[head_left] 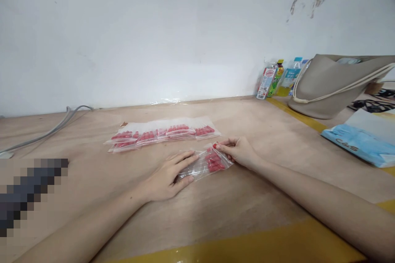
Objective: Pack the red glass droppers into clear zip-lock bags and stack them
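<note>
A clear plastic bag (199, 168) lies flat on the table in front of me, with several small red pieces (215, 162) gathered toward its right end. Across the bag's left part rests my left hand (168, 176), open, its fingers stretched out and thumb apart. My right hand (236, 151) is at the bag's upper right corner, thumb and fingers pinched on a small red piece (215, 146). Whether that piece is inside the bag or on top of it I cannot tell. Behind my hands, a row of overlapping clear bags (160, 131) holds more such red pieces.
A grey cable (58, 125) runs along the left side. At the back right stand a carton (266, 83), bottles (290, 77) and a grey-beige bag (327, 86). A blue tissue pack (359, 144) lies at the right. Yellow tape (234, 242) crosses the table's front.
</note>
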`<state>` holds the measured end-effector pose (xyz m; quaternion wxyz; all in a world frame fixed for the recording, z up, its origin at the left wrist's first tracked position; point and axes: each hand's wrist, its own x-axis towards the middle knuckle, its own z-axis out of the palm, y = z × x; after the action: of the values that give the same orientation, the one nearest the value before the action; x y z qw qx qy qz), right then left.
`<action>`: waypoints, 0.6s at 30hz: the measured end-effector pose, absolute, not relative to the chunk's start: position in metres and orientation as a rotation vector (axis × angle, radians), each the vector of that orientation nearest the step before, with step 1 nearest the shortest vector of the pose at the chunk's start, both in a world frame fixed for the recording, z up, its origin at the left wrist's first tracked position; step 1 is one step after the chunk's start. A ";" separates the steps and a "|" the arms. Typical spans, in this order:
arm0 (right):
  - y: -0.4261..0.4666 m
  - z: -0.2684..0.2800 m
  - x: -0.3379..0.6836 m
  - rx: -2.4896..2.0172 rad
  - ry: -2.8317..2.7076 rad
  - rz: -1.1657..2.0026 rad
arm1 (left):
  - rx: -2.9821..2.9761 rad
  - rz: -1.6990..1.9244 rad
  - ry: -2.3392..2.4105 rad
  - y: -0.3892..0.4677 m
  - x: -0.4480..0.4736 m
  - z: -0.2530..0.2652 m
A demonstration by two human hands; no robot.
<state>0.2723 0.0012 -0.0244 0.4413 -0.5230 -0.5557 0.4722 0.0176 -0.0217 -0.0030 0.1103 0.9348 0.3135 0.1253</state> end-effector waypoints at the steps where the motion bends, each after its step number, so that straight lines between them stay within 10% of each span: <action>1: 0.002 -0.026 0.272 -1.295 -1.403 1.133 | 2.747 0.369 0.920 -0.022 0.018 -0.003; 9: -0.001 -0.025 0.284 -1.173 -2.058 0.467 | 2.728 0.348 0.953 -0.022 0.017 -0.004; 18: 0.006 -0.025 0.287 -1.205 -1.977 0.668 | 2.767 0.351 0.865 -0.020 0.018 -0.003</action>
<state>0.2866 0.0058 -0.0251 0.3579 -0.4671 -0.7660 0.2588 0.0178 -0.0197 -0.0034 0.1106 0.9417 0.2944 0.1193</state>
